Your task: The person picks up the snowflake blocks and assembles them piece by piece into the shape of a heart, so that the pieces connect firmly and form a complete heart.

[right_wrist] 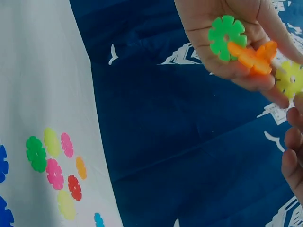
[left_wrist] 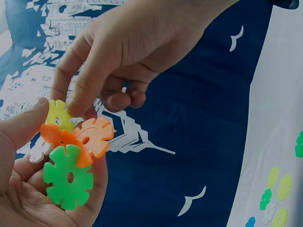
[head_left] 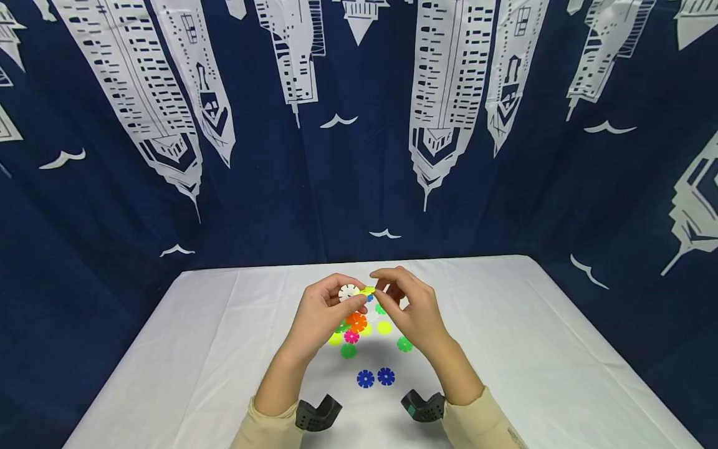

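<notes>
My left hand (head_left: 325,312) holds a cluster of slotted flower-shaped plastic discs joined together. In the left wrist view the cluster has a green disc (left_wrist: 61,179), orange discs (left_wrist: 97,135), a white disc (left_wrist: 39,152) and a yellow disc (left_wrist: 57,109). The left thumb presses against the yellow disc's edge, and the green one lies over the palm and fingers. Across from it, my right hand (head_left: 415,312) pinches the yellow disc's other edge with its thumb and a finger. That fingertip is partly hidden behind the disc.
Loose discs lie on the white table (head_left: 224,349) beneath the hands, among them two dark blue discs (head_left: 365,378) near the front, a green disc (head_left: 404,344) at right and a pink disc (right_wrist: 55,174). A dark blue printed cloth (head_left: 359,174) hangs behind the table.
</notes>
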Demonstrator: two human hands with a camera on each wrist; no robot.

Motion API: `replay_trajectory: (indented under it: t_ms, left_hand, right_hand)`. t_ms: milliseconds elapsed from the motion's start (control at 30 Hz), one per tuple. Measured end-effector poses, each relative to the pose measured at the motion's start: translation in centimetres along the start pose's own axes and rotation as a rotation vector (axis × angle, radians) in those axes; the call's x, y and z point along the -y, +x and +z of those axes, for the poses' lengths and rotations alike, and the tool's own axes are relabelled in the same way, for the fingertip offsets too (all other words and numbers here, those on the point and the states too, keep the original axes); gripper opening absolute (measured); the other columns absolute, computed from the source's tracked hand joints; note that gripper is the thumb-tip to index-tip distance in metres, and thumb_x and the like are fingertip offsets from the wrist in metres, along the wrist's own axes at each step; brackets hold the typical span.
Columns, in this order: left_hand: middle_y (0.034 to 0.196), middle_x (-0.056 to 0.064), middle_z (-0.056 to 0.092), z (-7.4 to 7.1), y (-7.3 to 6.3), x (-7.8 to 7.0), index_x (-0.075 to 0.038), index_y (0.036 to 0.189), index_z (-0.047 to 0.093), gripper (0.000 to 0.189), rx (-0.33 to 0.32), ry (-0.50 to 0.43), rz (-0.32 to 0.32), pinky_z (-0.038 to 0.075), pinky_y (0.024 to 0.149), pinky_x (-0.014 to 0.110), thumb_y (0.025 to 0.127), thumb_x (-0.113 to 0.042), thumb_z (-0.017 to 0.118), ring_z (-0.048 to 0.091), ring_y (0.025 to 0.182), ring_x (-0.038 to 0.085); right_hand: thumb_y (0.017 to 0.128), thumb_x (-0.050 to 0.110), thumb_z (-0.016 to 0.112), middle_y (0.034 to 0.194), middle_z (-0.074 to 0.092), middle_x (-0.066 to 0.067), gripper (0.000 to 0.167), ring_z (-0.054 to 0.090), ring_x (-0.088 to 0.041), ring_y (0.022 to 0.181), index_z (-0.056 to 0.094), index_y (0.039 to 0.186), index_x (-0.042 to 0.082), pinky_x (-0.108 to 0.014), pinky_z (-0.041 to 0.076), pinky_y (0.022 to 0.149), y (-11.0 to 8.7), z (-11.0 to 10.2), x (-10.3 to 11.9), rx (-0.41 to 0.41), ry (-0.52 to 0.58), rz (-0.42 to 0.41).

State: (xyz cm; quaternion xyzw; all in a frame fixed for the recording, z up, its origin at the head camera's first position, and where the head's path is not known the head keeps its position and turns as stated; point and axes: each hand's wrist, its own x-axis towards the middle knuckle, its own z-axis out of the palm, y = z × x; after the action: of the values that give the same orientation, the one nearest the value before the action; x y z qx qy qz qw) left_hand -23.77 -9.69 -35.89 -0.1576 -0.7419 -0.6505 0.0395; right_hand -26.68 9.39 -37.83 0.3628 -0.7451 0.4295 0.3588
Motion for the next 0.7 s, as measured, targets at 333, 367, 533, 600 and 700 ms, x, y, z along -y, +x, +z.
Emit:
replay_trajectory:
  t_ms: [333, 367, 533, 600, 700]
  left_hand:
    - [0.083, 0.015, 0.073, -0.6, 0.6, 0.0, -0.013, 0.106, 0.071, 0.016, -0.065, -0.003, 0.03, 0.039, 0.052, 0.02, 0.091, -0.018, 0.074, 0.052, 0.053, 0.019]
    - [0.083, 0.016, 0.073, -0.6, 0.7, 0.1, -0.013, 0.106, 0.071, 0.016, -0.063, -0.011, 0.032, 0.04, 0.052, 0.02, 0.091, -0.018, 0.074, 0.054, 0.054, 0.019]
    - [0.085, 0.015, 0.072, -0.8, 1.2, 0.4, -0.013, 0.106, 0.071, 0.016, -0.063, -0.016, 0.026, 0.042, 0.054, 0.019, 0.091, -0.018, 0.073, 0.059, 0.058, 0.018]
    - [0.087, 0.014, 0.072, -0.9, 1.4, 0.4, -0.014, 0.107, 0.071, 0.016, -0.06, -0.007, 0.026, 0.041, 0.053, 0.019, 0.092, -0.019, 0.073, 0.057, 0.057, 0.016]
    - [0.088, 0.011, 0.07, -0.6, 1.8, 0.5, -0.013, 0.108, 0.071, 0.018, -0.048, 0.0, 0.025, 0.043, 0.054, 0.019, 0.091, -0.02, 0.073, 0.055, 0.057, 0.014]
  right_hand:
    - [0.091, 0.001, 0.067, 0.093, 0.07, -0.005, 0.017, 0.06, -0.017, 0.07, 0.069, 0.105, 0.009, -0.02, 0.055, 0.064, 0.0, 1.2, -3.0, 0.054, -0.021, 0.246]
    - [0.091, 0.001, 0.067, 0.094, 0.07, -0.005, 0.016, 0.061, -0.019, 0.071, 0.069, 0.105, 0.01, -0.02, 0.055, 0.065, -0.1, 1.4, -3.3, 0.069, -0.021, 0.266]
    - [0.092, 0.003, 0.067, 0.096, 0.071, -0.004, 0.014, 0.062, -0.017, 0.075, 0.07, 0.103, 0.012, -0.02, 0.055, 0.067, -0.4, 1.8, -4.5, 0.115, -0.043, 0.339]
    - [0.092, 0.004, 0.067, 0.096, 0.071, -0.003, 0.013, 0.061, -0.015, 0.076, 0.07, 0.102, 0.013, -0.021, 0.055, 0.068, -0.5, 2.0, -4.7, 0.133, -0.046, 0.366]
    - [0.092, 0.007, 0.069, 0.096, 0.07, 0.0, 0.011, 0.059, -0.012, 0.076, 0.071, 0.101, 0.014, -0.021, 0.054, 0.069, -0.9, 2.0, -5.1, 0.191, -0.063, 0.42]
